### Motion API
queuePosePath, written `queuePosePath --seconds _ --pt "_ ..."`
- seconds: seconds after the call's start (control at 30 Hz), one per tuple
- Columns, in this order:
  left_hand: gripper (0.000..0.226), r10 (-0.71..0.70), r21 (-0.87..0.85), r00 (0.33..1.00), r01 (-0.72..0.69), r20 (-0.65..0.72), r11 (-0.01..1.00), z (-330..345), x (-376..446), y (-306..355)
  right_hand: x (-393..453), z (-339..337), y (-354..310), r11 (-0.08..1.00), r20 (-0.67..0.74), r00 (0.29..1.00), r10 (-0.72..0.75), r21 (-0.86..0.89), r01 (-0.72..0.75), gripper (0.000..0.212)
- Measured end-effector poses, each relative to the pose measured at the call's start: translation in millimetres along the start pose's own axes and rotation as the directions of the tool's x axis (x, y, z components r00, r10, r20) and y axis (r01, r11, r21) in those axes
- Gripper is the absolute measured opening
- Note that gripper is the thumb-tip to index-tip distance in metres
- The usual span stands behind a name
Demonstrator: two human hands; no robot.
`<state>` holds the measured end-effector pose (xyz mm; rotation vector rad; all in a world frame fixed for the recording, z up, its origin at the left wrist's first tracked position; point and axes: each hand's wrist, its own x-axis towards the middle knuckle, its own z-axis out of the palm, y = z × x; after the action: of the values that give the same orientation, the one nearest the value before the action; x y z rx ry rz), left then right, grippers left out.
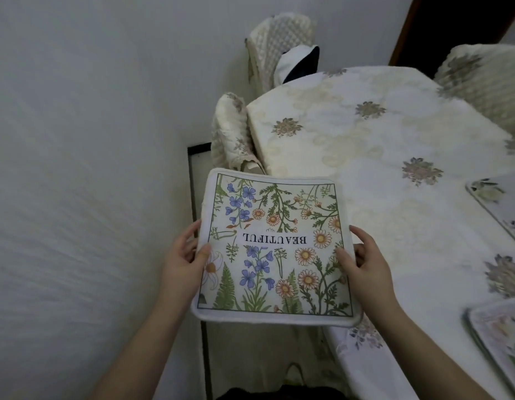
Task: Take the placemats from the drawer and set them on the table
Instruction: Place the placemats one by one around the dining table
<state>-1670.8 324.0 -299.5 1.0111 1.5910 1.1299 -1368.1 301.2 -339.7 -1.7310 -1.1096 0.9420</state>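
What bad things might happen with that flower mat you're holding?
1. The mat is held only by its side edges, between the left hand and the right hand, and hangs partly off the table. If the grip slips, it could drop to the floor.
2. Its word "BEAUTIFUL" reads upside down from here, so it may end up facing the wrong way for this seat.
3. Two mats already lie at the right edge; this one might overlap them.

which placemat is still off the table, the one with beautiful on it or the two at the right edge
The floral placemat printed BEAUTIFUL: left hand and right hand grip its sides, while the two others lie on the table.
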Motion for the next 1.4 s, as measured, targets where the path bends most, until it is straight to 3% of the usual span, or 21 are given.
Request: queuePosePath --seconds 0.23,0.4,0.73,0.97,1.23,1.4 --pt "0.046 0.008 0.043 0.978 -0.018 0.208 0.999 59 65 14 14 -15 11 0.994 -0.224 0.968 0.113 0.040 -0.106 0.046" --pt "0.046 0.031 0.047 0.925 -0.053 0.379 0.997 94 112 21 25 -13 13 0.985 -0.374 0.911 0.171 0.042 -0.168 0.047" --pt "0.043 0.062 0.104 0.741 -0.175 0.669 0.979 137 197 20 18 24 5 0.944 -0.617 0.718 0.321 0.149 -0.295 0.046" --pt "0.042 0.019 0.131 0.566 -0.224 0.824 0.966 180 197 11 -25 38 20 0.902 -0.714 0.554 0.428 0.302 -0.308 0.046" --pt "0.045 -0.073 0.188 0.355 -0.301 0.932 0.935 240 174 -10 -62 24 54 0.864 -0.753 0.435 0.493 0.368 -0.342 0.046" --pt "0.044 -0.128 0.243 0.329 -0.337 0.936 0.910 267 163 -22 -69 15 80 0.829 -0.726 0.413 0.550 0.415 -0.375 0.046"
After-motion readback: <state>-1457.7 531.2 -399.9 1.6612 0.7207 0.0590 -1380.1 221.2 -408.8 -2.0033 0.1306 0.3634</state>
